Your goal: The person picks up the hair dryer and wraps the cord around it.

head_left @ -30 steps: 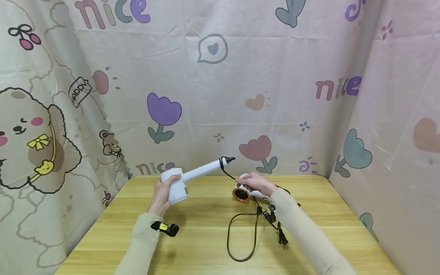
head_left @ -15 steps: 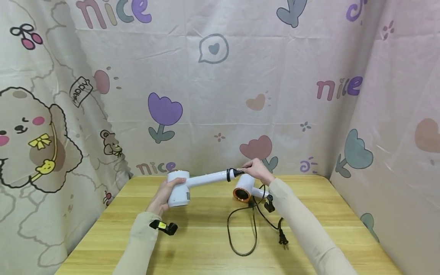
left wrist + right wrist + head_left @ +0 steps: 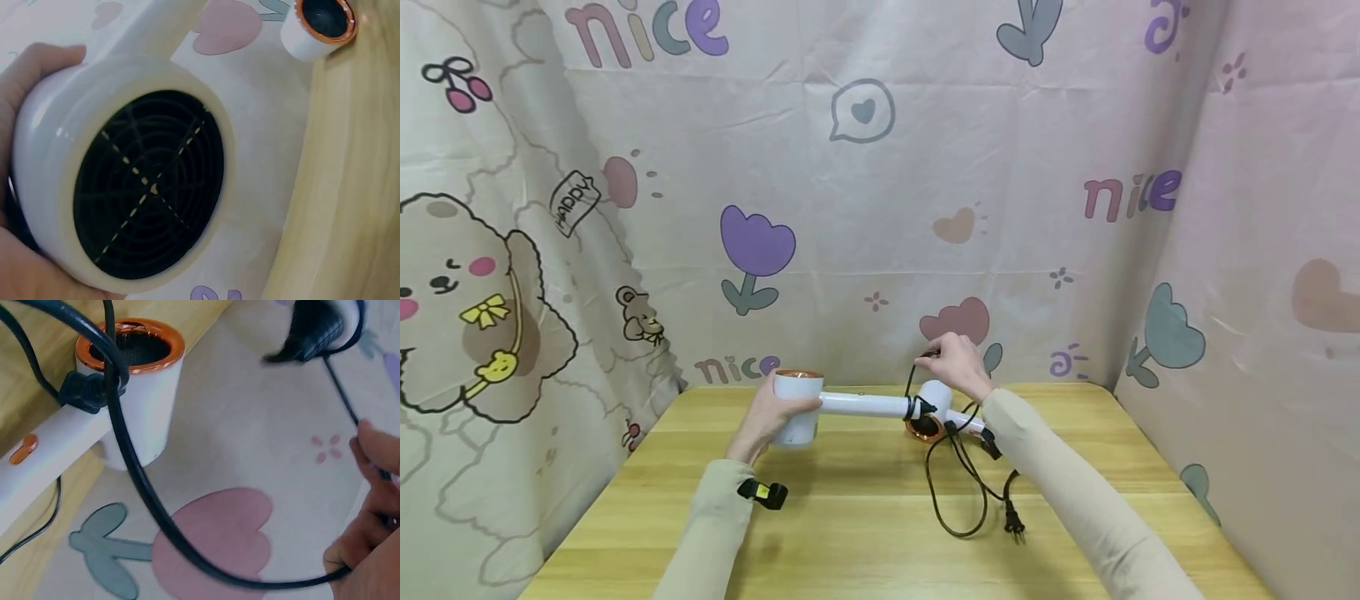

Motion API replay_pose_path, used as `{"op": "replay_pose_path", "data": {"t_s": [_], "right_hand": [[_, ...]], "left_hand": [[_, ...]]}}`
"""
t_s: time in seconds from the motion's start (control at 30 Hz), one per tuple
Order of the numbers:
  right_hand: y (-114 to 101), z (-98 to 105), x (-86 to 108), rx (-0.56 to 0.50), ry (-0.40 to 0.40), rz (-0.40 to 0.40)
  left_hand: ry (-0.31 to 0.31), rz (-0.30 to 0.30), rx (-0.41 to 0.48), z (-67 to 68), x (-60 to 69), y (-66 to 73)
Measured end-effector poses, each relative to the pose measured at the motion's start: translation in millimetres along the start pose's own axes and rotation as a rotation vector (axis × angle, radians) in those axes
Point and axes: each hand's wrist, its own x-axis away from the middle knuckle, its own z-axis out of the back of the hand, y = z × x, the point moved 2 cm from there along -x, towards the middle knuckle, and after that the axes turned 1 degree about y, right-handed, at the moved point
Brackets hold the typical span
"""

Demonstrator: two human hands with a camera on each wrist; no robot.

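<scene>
My left hand (image 3: 769,415) grips a white hair dryer (image 3: 865,405) by its barrel, above the table. Its copper-rimmed end faces up, and the handle points level to the right. In the left wrist view the dryer's dark round grille (image 3: 150,187) fills the middle. Black cord is wound round the handle's end beside the ribbed cord sleeve (image 3: 312,331). Thumb and fingers of my right hand (image 3: 961,364) pinch the black cord (image 3: 911,382) above that end. A second white hair dryer (image 3: 140,419) with a copper rim lies behind and below it, partly hidden.
On the wooden table (image 3: 850,533), a loose loop of black cord (image 3: 958,535) lies in front of the second dryer. A two-pin plug (image 3: 1013,523) lies to its right. A patterned cloth (image 3: 865,208) hangs behind the table.
The held dryer's handle has swung down from slanting upward to level, and its copper rim has come into view. My right hand has risen with the cord; the loop on the table has shrunk.
</scene>
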Motion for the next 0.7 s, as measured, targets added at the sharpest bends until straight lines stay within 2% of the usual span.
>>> {"op": "replay_pose_path", "data": {"t_s": [0.13, 0.3, 0.47, 0.6, 0.7], "right_hand": [[-11.2, 0.9, 8.8, 0.046, 0.057, 0.001], [-25.6, -6.1, 14.5, 0.032, 0.037, 0.06], [-29.9, -9.8, 18.0, 0.037, 0.055, 0.074], [-30.5, -6.2, 20.8, 0.027, 0.092, 0.078], [-31.0, -3.1, 22.8, 0.017, 0.106, 0.088]], "left_hand": [[0.025, -0.028, -0.008, -3.6, -0.7, -3.4], [0.059, -0.006, -0.031, 1.2, 6.4, -8.5], [0.05, -0.004, -0.09, 1.4, 10.2, -8.5], [0.075, -0.007, -0.059, -1.2, 6.0, -5.6], [0.118, -0.011, -0.044, -2.7, 1.9, -2.0]]}}
